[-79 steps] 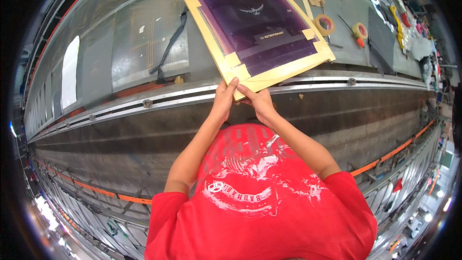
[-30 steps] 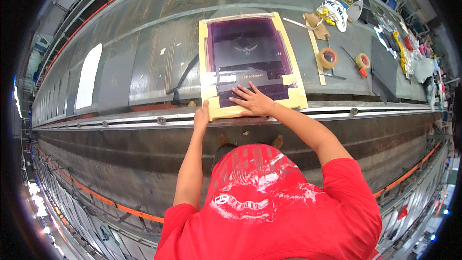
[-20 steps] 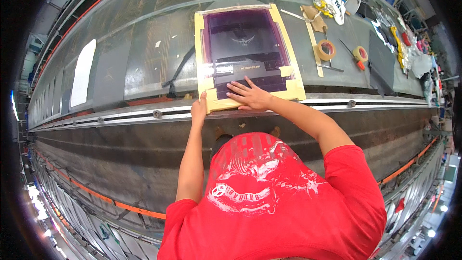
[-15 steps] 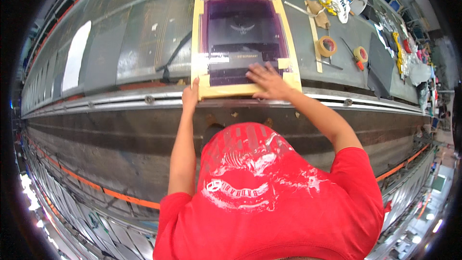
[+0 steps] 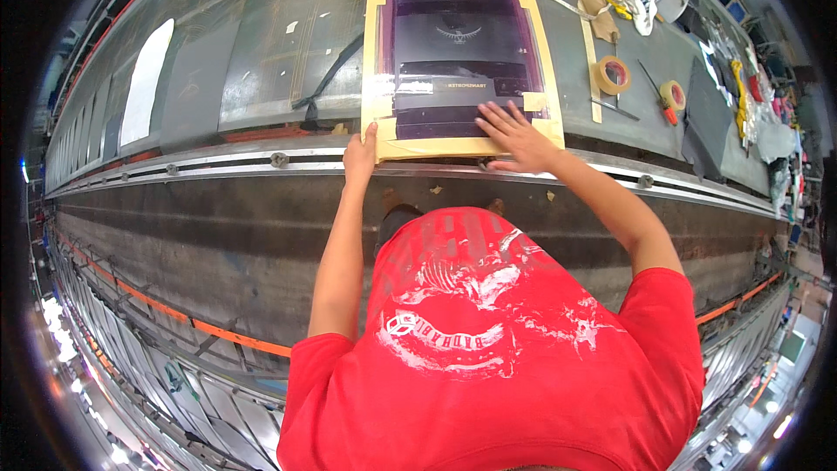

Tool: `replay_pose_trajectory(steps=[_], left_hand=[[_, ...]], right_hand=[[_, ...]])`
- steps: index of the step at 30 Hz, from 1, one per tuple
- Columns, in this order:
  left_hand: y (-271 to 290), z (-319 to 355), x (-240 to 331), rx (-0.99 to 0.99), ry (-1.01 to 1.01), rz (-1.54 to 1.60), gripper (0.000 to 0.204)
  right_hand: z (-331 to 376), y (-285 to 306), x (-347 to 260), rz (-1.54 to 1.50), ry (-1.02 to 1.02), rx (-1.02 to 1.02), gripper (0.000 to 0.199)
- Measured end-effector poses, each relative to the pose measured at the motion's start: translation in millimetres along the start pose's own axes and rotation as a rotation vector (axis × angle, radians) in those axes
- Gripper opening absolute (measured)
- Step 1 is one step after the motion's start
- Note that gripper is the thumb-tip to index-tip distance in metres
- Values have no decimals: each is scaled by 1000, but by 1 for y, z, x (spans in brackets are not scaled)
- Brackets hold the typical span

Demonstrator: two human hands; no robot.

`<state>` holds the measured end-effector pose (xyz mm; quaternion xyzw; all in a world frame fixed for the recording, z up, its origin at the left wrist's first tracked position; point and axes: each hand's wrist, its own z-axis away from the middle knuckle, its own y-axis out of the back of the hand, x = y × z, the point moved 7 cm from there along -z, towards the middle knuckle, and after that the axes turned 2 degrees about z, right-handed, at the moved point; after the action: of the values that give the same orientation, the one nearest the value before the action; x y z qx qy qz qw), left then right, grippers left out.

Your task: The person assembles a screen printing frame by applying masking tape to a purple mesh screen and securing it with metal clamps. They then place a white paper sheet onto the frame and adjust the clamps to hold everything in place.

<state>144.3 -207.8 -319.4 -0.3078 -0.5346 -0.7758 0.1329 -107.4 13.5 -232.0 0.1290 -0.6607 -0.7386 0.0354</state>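
Head view | yellow-edged, dark purple rectangular panel [image 5: 459,51]: mostly beyond silver metal rail [image 5: 244,163], long axis pointing away from you | your left hand [image 5: 359,160]: gripping its rail-side left corner | your right hand [image 5: 525,142]: fingers spread over rail-side right corner, contact unclear

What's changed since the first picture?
The yellow-taped frame has turned clockwise. The right hand has left its near-left corner and is spread over the near edge, farther right. The left hand stays at that corner; the larger tape roll lies as before.
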Motion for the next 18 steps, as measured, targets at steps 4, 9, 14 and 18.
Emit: replay_pose_trajectory(steps=[4,9,14,18], left_hand=[[11,10,14,-67,10,-242,72],[30,39,81,56,-572,-393,74],[-18,58,109,-129,-1036,-560,82],[-36,51,99,-200,-1036,-607,81]], right_hand=[[-54,-18,-37,16,-15,219,80],[-68,-31,-45,-61,-7,195,76],[-51,-24,-23,79,-35,111,77],[-47,-28,-18,86,14,102,75]])
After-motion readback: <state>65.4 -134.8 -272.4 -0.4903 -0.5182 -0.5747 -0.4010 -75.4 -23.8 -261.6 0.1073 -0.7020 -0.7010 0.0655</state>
